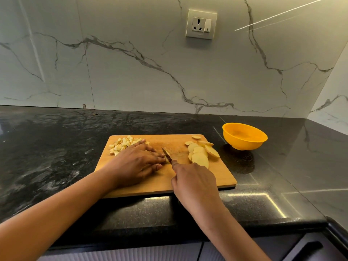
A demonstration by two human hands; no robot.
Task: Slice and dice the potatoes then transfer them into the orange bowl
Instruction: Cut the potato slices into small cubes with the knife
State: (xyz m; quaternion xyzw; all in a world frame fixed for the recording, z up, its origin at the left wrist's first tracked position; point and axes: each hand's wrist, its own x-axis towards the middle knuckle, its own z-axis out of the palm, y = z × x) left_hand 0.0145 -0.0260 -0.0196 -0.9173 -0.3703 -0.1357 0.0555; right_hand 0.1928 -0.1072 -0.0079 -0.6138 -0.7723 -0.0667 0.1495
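A wooden cutting board [150,183] lies on the black counter. Diced potato pieces [123,145] are heaped at its far left corner. Round potato slices [200,152] lie overlapping at its far right. My left hand [140,162] lies flat over a small potato piece [167,162] near the board's middle, fingertips pressing it down. My right hand [194,182] grips a knife [167,153] by its handle, index finger along the spine, blade beside the left fingertips. The orange bowl [244,136] stands on the counter right of the board; nothing shows inside it.
The black stone counter [56,147] runs along a marble wall, which turns a corner at the right. A wall socket [201,24] sits high above the board. The counter's front edge and cabinet fronts [131,251] lie below my arms.
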